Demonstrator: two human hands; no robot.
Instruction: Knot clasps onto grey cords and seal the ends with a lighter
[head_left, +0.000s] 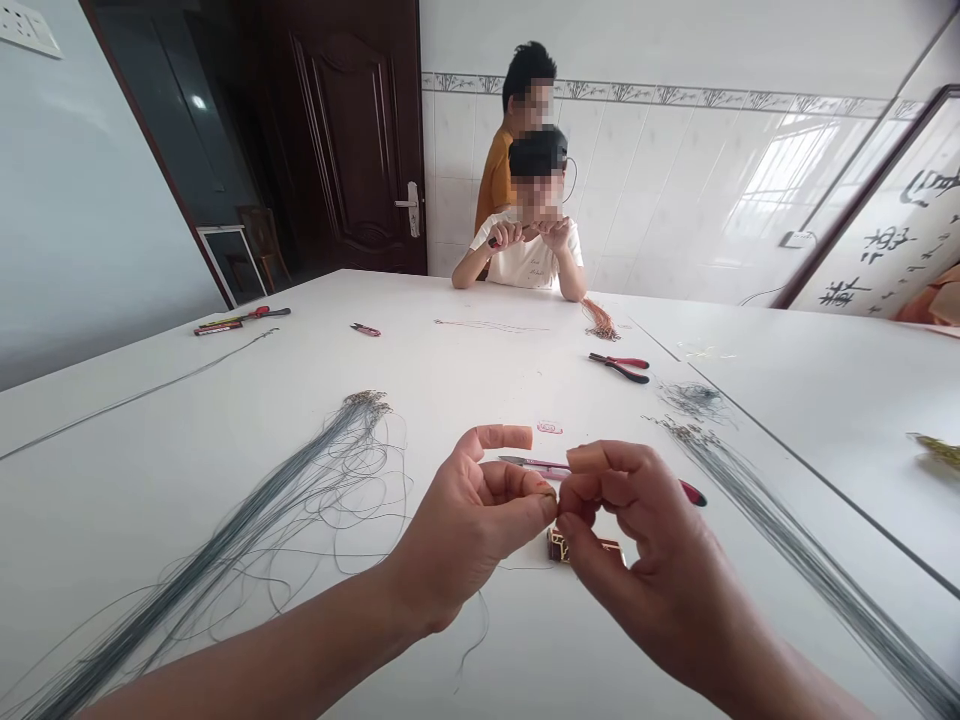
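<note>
My left hand (487, 500) is closed, thumb and index finger pinched together. A thin grey cord (484, 625) trails from below that hand, its route to the fingertips hidden. My right hand (637, 540), also pinched, meets the left at the fingertips; whatever tiny thing is between its fingers is too small to make out. Under the fingers lies a small dark-red and gold item (559, 546), partly covered by my right hand. Behind both hands rest pointed thread snips (525, 462), and a red and black handle end (693, 493) shows past my right knuckles.
Long bundles of grey cord lie left (277, 500) and right (780, 520) on the white table (465, 375). Pliers (621, 366), small snips (366, 329), more tools (240, 320) and an orange cord bundle (601, 320) lie farther off. Opposite, a person (529, 250) sits with hands raised; another stands behind.
</note>
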